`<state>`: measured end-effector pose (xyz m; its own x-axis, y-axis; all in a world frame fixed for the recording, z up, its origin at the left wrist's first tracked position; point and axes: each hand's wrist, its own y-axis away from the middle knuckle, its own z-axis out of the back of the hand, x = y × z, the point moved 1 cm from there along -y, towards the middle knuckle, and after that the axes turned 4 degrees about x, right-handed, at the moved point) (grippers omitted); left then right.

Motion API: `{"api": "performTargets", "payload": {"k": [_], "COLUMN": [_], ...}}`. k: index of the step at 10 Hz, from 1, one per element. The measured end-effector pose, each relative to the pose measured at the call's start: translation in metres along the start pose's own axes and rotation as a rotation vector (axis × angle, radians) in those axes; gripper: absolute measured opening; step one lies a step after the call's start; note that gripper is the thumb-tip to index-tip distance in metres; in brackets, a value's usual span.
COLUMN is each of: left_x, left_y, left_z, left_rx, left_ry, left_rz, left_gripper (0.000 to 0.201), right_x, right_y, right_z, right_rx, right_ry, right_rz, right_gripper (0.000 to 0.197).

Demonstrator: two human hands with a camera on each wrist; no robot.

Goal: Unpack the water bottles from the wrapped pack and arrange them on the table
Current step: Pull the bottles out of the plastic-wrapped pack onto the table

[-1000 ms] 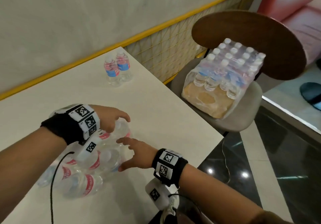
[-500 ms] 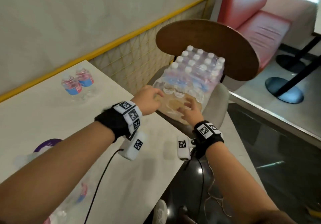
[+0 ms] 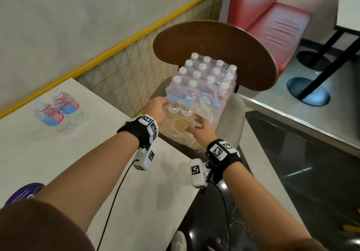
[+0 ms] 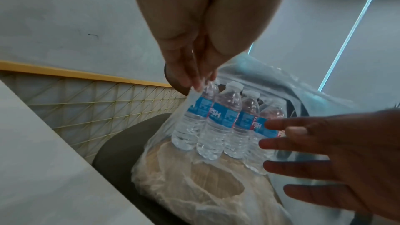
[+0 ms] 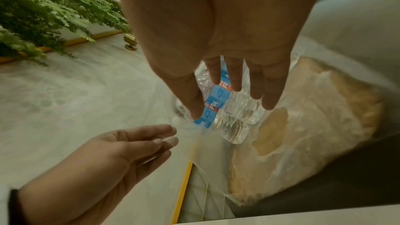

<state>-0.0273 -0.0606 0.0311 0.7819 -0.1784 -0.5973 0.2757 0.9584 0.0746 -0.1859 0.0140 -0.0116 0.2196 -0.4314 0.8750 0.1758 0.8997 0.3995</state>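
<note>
Two loose bottles (image 3: 58, 110) stood on the table (image 3: 97, 134) at far left, well apart from both hands. Left hand (image 3: 156, 109) reached past the table edge, fingertips (image 4: 194, 83) pinching the torn plastic wrap (image 4: 190, 186) at the near-left corner of the wrapped pack (image 3: 204, 87), which sat on the chair (image 3: 229, 114) seat. Right hand (image 3: 200, 130) hovered just beside it, fingers straight and spread, holding nothing, near the front bottles (image 4: 220, 122) exposed at the opened end
</note>
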Motion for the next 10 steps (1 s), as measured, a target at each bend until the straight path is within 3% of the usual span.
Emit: {"api": "performTargets", "payload": {"k": [2,3,5,6,7,8,9,10], "left_x": [0.005,0.003,0.005,0.008,0.011,0.018,0.025,0.027], "left_y": [0.001,0.001,-0.001,0.001,0.004,0.013,0.029,0.044], "left_z": [0.008,0.004,0.002,0.002,-0.001,-0.004,-0.009,-0.020], "left_rx": [-0.098,-0.096,-0.066,-0.045,0.007,-0.011,-0.031,0.055], "left_ry": [0.163,0.214,0.210,0.177,0.147,0.098,0.063,0.133], "left_rz": [-0.031,-0.043,-0.095,-0.127,-0.102,-0.051,-0.028,0.014], "left_gripper": [0.024,0.025,0.026,0.023,0.024,0.042,0.056,0.077], "right_x": [0.026,0.044,0.052,0.068,0.045,0.033,0.032,0.029], "right_y": [-0.025,-0.037,-0.064,-0.044,-0.043,-0.050,-0.040,-0.013], "right_z": [-0.001,0.005,0.024,0.031,0.021,0.005,-0.003,-0.011], "right_rx": [-0.035,-0.033,-0.012,0.032,0.126,0.069,0.014,0.086], "right_ry": [-0.089,-0.014,0.239,0.418,0.724,0.616,0.261,-0.240], "right_rz": [-0.038,-0.077,-0.269,-0.224,-0.099,-0.065,0.039,0.031], "right_gripper": [0.051,0.056,0.048,0.054,0.073,0.064,0.050,0.047]}}
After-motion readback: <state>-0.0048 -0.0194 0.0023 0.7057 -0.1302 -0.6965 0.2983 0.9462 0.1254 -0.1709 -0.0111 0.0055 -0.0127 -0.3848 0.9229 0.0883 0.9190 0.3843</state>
